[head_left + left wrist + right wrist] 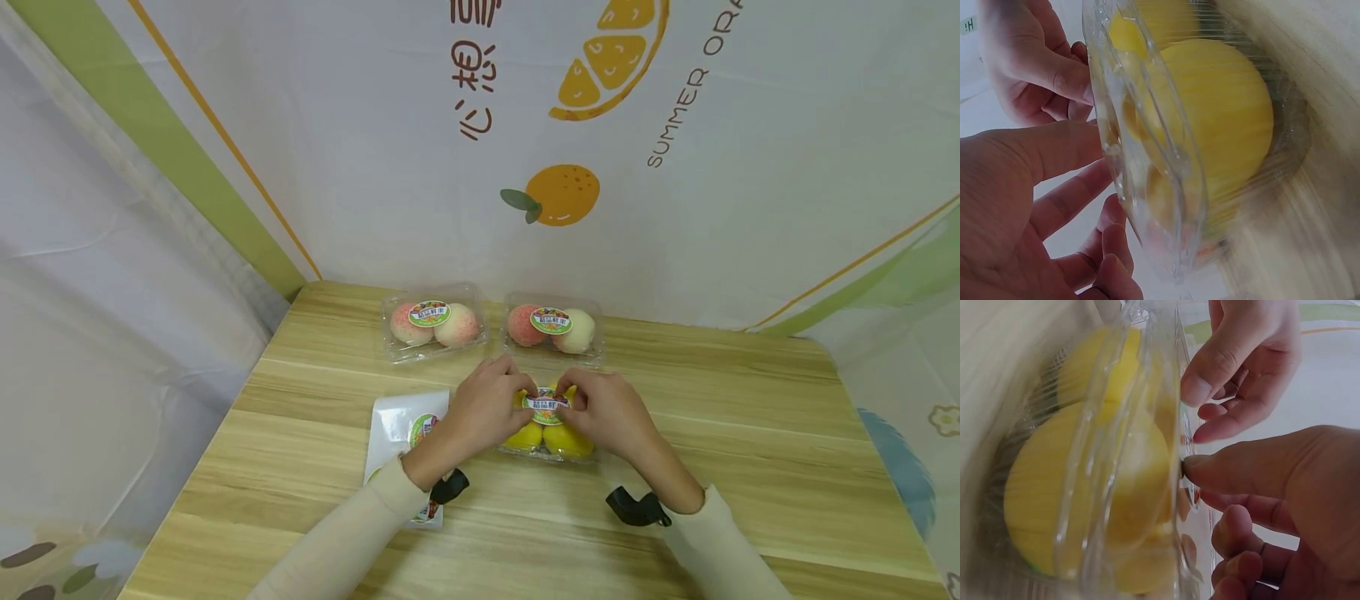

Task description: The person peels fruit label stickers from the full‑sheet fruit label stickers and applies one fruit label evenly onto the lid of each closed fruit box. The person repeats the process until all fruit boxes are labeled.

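Left hand: the left hand (483, 412) sits at lower centre of the head view, on the left side of the clear box of yellow fruit (549, 435). Its fingers are curled, and the thumb tip presses flat on the lid, as the left wrist view (1029, 206) shows.

Right hand: the right hand (611, 412) mirrors it on the right side of the same box. Its fingers are bent, with the thumb tip on the lid beside the round label (547, 404); the right wrist view (1285, 500) confirms the contact.

Label: lies on top of the lid, between the two hands, with both sets of fingertips at its edges. Whether it is fully stuck down cannot be told.

Box of yellow fruit: rests on the wooden table (750, 433), lower centre of the head view, near the front edge. Lid closed; yellow fruit visible through the plastic (1222, 119) (1085, 487).

Left peach box (433, 323): mid-frame, behind the hands, labelled, apart from them.

Right peach box (552, 329): just beside the left peach box, to its right, labelled.

Sticker sheet (401, 433): white, flat on the table under the left forearm, left of the box of yellow fruit.

Backdrop (570, 133): printed cloth with orange motifs, upper frame.
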Tool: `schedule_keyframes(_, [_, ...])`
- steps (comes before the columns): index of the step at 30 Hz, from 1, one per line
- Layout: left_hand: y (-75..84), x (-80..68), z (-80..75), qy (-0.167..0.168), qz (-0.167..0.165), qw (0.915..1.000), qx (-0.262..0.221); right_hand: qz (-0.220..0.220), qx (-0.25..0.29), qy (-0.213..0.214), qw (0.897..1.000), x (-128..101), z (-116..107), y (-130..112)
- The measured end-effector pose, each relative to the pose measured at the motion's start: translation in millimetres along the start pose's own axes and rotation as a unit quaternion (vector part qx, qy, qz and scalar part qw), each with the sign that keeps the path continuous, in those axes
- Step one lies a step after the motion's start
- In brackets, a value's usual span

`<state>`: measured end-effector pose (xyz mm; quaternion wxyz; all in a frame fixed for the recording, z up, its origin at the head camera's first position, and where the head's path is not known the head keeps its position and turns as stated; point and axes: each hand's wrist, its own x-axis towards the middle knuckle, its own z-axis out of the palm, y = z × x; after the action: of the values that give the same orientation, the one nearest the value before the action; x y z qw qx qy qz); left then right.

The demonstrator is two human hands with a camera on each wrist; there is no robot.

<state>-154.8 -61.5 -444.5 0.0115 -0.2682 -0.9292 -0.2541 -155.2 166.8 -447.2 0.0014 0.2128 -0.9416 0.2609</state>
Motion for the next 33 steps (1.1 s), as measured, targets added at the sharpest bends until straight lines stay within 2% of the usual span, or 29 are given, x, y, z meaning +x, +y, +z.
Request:
schedule_keyframes(9, [-7.8, -7.2, -3.0, 0.016, -0.023, 0.9995, -0.012, 0.012, 0.007, 0.011, 1.000, -5.1, -4.0, 3.0])
schedule_keyframes(16, [-21.5, -17.3, -5.6, 0.065, -0.034, 0.9966, -0.037, 0.033, 0.032, 0.026, 0.999, -11.8, -8.7, 9.1])
schedule_keyframes(19, [-30.7, -22.0, -6.5, 0.073, -0.054, 0.9934, -0.070, 0.047, 0.050, 0.041, 0.997, -16.4, -10.7, 13.6])
schedule_keyframes(26, [-47.6, -34.0, -10.7, 0.055, -0.119, 0.9813, -0.141, 0.090, 0.090, 0.070, 0.989, -29.6, -14.4, 27.1])
schedule_keyframes(33, [-53.9, -42.9, -10.9, 0.021, -0.142, 0.9738, -0.177, 0.107, 0.094, 0.077, 0.987, -42.1, -15.1, 40.8])
